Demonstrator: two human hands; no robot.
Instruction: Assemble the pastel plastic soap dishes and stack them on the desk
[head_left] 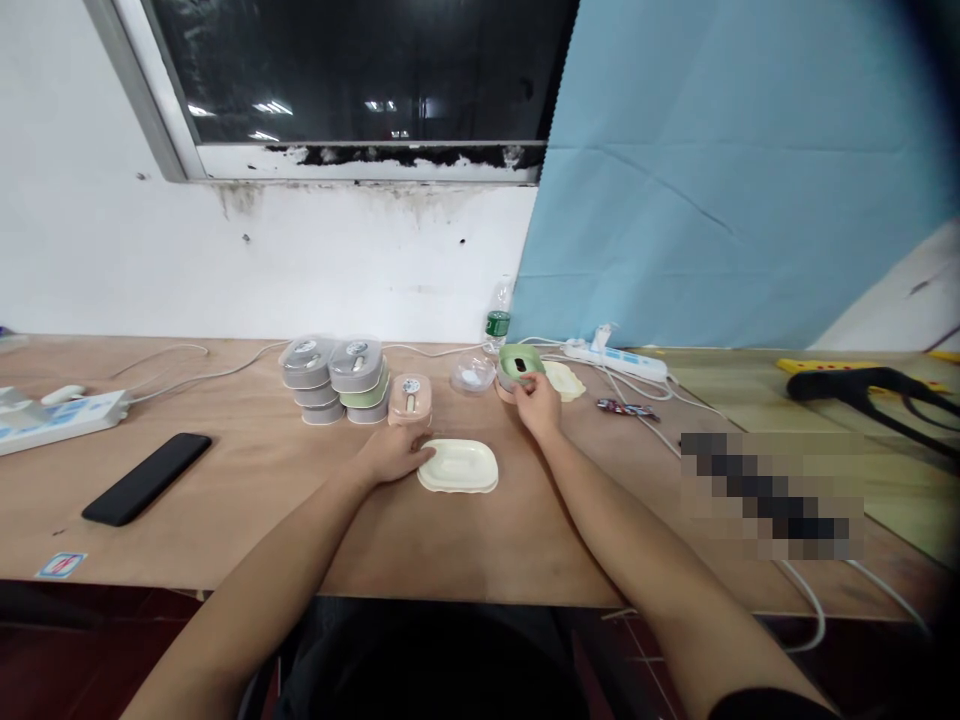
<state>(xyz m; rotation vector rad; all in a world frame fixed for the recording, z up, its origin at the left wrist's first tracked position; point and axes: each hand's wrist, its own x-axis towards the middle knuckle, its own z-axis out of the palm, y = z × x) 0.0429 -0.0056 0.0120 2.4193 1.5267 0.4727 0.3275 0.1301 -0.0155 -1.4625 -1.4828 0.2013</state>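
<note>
On the far left of the desk (247, 500) lie a power strip (64, 420) and, nearer, a black phone (148, 477). Two stacks of grey-lidded boxes (334, 380) stand left of centre, toward the far edge, with a pink box (410, 399) just beside them on the right. These stacks look easy to topple: a forearm swinging left as it draws back could catch them.

The left hand (394, 455) rests flat at the left end of the cream tray (458, 466), which sits near the middle of the desk. Its fingers (420, 457) are loosely spread and touch the tray's rim without gripping it. Pressed only on one end, the tray could tip or slide right on the smooth wood.

Farther off and to the right, the right hand (538, 402) is closed on the green box (519, 363), fingers (529, 384) curled narrowly over its near edge. The box sits on or against a pinkish piece beneath; I cannot tell which. A clear lid (472, 375) lies just left of it, a cream lid (566, 380) just right, and a bottle (498, 315) stands behind. Lifted carelessly, the box could drag the lower piece along or knock the bottle over. White cables (630, 395) trail from a second strip (619, 362) to the right and could snag a wrist.
</note>
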